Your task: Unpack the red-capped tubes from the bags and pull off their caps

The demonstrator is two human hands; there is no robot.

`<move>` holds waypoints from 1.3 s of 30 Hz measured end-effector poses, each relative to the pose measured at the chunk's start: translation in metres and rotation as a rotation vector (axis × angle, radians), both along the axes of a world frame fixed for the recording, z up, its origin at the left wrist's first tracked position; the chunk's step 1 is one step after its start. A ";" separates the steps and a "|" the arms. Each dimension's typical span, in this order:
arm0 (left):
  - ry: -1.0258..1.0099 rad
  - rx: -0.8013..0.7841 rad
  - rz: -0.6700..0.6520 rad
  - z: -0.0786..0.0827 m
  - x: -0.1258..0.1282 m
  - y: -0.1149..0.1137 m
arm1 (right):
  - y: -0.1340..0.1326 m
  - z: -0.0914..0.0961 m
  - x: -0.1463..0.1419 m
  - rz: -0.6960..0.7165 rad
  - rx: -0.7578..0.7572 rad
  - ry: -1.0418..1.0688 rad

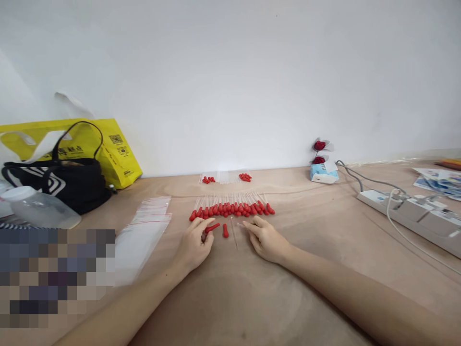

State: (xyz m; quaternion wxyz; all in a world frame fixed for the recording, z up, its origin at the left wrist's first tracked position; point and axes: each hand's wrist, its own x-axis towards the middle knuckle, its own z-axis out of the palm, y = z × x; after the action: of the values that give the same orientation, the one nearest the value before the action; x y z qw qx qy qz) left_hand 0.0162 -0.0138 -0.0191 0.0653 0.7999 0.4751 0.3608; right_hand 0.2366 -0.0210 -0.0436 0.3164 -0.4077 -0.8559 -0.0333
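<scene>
Between the thumb and fingers of my left hand (196,242) is a red rubber dropper bulb (213,228), its narrow end pointing right. My right hand (264,238) pinches a thin clear glass dropper tube (240,225), most of it hidden by the fingers. A loose red bulb (225,230) lies on the table between my hands, and a bare glass tube (234,234) lies just right of it. Beyond them, several assembled droppers (230,208) are lined up in a row, red bulbs toward me and glass tubes toward the wall.
Small clear bags with red bulbs (245,177) lie near the wall. Clear zip bags (142,235) are at left, by a plastic bottle (43,209), a black bag (72,180) and a yellow bag (122,166). A tissue pack (324,174) and a power strip (406,214) sit at right.
</scene>
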 end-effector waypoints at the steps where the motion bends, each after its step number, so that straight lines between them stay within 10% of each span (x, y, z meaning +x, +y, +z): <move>1: -0.014 -0.033 0.018 -0.001 -0.001 0.000 | 0.001 0.000 -0.001 0.008 -0.017 0.024; 25: -0.023 -0.169 -0.027 0.000 0.000 -0.001 | -0.003 0.011 -0.014 0.186 -0.180 0.146; 39: 0.249 0.259 -0.180 0.006 0.007 -0.007 | 0.033 0.016 0.027 -0.668 0.069 0.042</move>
State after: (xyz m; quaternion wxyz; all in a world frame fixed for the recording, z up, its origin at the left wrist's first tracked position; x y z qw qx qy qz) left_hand 0.0236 -0.0211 -0.0134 -0.0655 0.8793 0.3558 0.3099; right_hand 0.2631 0.0124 -0.0273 0.3194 -0.6552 -0.6667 -0.1556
